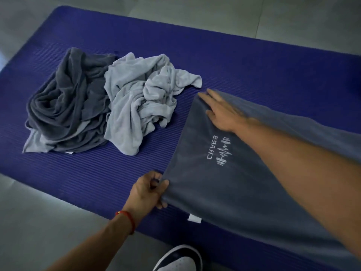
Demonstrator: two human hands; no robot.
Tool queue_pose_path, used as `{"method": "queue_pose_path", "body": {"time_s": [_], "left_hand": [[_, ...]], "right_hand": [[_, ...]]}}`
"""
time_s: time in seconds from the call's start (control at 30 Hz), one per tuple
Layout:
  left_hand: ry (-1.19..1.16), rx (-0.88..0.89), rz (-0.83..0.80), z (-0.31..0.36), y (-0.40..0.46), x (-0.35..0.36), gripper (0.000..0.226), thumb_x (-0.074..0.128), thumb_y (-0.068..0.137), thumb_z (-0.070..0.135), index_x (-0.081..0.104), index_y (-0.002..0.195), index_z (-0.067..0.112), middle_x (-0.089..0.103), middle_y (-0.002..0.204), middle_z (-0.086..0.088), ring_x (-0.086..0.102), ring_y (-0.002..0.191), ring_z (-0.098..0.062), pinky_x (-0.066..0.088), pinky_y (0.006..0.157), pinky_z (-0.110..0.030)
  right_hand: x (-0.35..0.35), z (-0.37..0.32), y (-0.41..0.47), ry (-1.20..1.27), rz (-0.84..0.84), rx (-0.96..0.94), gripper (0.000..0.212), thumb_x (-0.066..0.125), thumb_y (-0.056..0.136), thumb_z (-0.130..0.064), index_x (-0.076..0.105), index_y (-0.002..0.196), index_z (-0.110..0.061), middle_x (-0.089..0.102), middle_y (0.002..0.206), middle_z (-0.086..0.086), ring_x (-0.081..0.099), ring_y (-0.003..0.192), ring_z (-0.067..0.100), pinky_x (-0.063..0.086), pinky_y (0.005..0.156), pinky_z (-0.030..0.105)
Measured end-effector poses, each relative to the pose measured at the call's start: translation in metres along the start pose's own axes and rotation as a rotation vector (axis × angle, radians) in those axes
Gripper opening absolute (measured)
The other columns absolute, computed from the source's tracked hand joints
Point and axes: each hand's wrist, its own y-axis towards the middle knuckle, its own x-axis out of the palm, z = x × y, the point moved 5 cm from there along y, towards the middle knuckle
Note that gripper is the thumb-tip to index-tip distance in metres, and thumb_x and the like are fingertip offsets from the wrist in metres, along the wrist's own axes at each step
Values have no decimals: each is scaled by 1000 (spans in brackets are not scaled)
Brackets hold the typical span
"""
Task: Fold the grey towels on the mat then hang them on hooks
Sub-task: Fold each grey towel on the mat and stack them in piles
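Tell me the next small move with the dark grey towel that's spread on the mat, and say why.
Probably fold it in half. The left hand already pinches the near corner of the dark grey towel, and the right hand lies flat on the far corner, so the towel lies spread on the purple mat; carrying that edge across to the opposite side seems the natural step.

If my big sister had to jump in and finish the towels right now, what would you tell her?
Left hand: pinching the near corner of the dark grey towel with the white print, which lies spread on the purple mat.
Right hand: fingers flat on the far corner of that same towel; it looks blurred.
Waiting: a crumpled dark towel and a crumpled light grey towel, side by side and touching, farther along the mat.
Done: nothing is fully folded yet, as far as I can see.
Left: fold this towel, fold the other two, then hang them all. No hooks are in view.
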Motion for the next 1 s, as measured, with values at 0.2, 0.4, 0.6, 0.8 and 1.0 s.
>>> {"method": "queue_pose_path", "body": {"time_s": [0.2, 0.4, 0.6, 0.8, 1.0], "left_hand": [[28, 15, 119, -4, -8, -7, 22, 71, 93, 16, 55, 108, 21, 69, 63, -12, 62, 44, -21, 50, 45, -28], [626, 191, 217, -1, -9, -12, 34, 66, 92, 39, 47, 119, 28, 69, 73, 0, 68, 68, -23, 51, 59, -35], [915, 908, 232, 56, -31, 46, 27, 59, 81, 17, 64, 108, 14, 51, 115, -11, 49, 88, -30, 44, 68, -40], [999, 1411, -335, 68, -64, 185, 12, 65, 84, 22, 67, 96, 22, 61, 114, -1, 54, 97, -23, 49, 79, -38], [1157, 1574, -483, 68, -67, 246, 25, 78, 78, 17, 68, 100, 20, 61, 102, 2, 57, 92, -20, 50, 78, -34]], "right_hand": [[23, -7, -84, -225, 60, -228, 49, 44, 103, -31, 45, 150, -18, 44, 152, 8, 44, 138, 29, 32, 118, 47], [78, -14, -212, -346, -108, -325, 62, 46, 93, -50, 46, 151, -27, 35, 162, 7, 32, 149, 27, 26, 121, 56], [112, -16, -305, -262, 148, -338, 51, 62, 92, -27, 57, 142, -20, 49, 153, 7, 45, 142, 25, 33, 117, 55], [85, 57, -389, -432, 246, 35, 46, 59, 77, -26, 67, 121, -18, 60, 131, 12, 58, 116, 32, 42, 96, 48], [61, 125, -485, -475, 331, 403, 30, 52, 84, -24, 61, 110, -12, 61, 105, 11, 63, 88, 35, 50, 74, 45]]}}
